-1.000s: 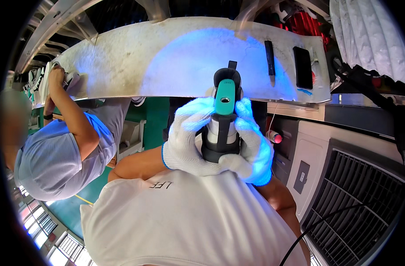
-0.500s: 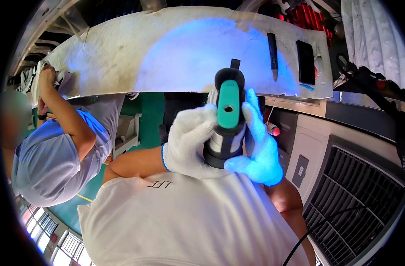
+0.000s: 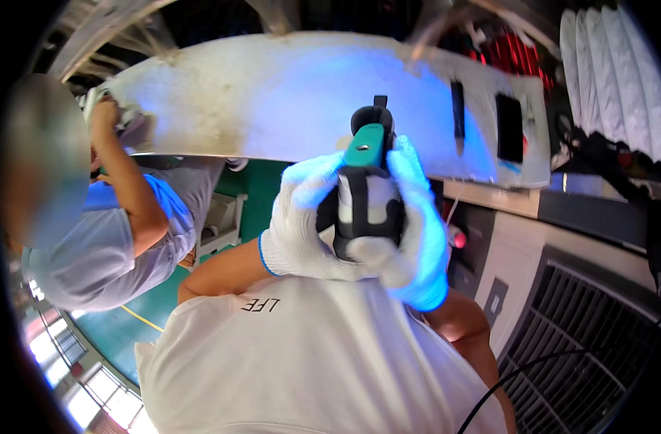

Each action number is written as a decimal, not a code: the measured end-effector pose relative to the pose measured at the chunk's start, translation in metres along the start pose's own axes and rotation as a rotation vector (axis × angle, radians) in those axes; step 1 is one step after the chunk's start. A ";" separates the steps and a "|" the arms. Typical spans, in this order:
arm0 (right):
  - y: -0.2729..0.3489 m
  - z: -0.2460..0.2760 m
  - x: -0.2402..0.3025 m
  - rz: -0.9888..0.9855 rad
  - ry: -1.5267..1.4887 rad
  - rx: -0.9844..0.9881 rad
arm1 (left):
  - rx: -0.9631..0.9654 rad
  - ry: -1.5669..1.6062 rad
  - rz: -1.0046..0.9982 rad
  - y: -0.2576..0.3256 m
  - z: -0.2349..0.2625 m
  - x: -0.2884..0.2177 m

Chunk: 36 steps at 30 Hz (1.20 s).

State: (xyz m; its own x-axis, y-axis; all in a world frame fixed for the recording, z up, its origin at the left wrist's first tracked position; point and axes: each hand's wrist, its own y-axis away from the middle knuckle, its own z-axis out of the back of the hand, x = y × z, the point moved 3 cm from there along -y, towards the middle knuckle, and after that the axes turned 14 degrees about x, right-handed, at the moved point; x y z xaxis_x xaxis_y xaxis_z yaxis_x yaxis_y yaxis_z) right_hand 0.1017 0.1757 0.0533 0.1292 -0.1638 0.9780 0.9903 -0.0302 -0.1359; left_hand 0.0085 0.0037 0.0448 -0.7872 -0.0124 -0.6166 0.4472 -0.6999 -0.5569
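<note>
A black, grey and white shoe (image 3: 358, 204) is held upright between my gloved hands, in front of my chest. A teal shoe last (image 3: 367, 145) with a round hole fills its opening, and a black pull tab stands up at the far end. My left hand (image 3: 294, 224), in a white knit glove with a blue cuff edge, grips the shoe's left side. My right hand (image 3: 421, 231), also gloved and lit bright blue, wraps the right side, its thumb across the near end. The underside of the shoe is hidden.
Beyond the shoe runs a long pale worktable (image 3: 214, 94) under blue light. A dark-handled knife (image 3: 458, 116) and a black phone (image 3: 510, 129) lie at its right. A co-worker (image 3: 91, 246) handles a shoe at the left. A dark grille (image 3: 569, 340) stands at lower right.
The shoe has tilted, showing more of its near upper and less of the last's top. My right thumb has shifted across the near end. The view has also shifted slightly.
</note>
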 end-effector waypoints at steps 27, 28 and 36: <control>-0.122 -0.005 -0.049 0.050 -1.294 -0.161 | 0.456 -0.166 0.694 -0.019 0.052 -0.023; -0.124 -0.009 -0.053 0.077 -1.304 -0.151 | 0.456 -0.180 0.688 -0.020 0.052 -0.022; -0.121 -0.017 -0.054 0.179 -1.423 -0.004 | 0.424 -0.273 0.681 -0.024 0.047 -0.013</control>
State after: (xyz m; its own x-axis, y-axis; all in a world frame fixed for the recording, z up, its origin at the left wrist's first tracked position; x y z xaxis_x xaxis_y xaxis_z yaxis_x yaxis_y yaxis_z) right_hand -0.0256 0.1714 0.0137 0.1934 0.9427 0.2717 0.9555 -0.1181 -0.2702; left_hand -0.0122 -0.0126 0.0924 -0.5026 -0.6623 -0.5557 0.7065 -0.6851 0.1774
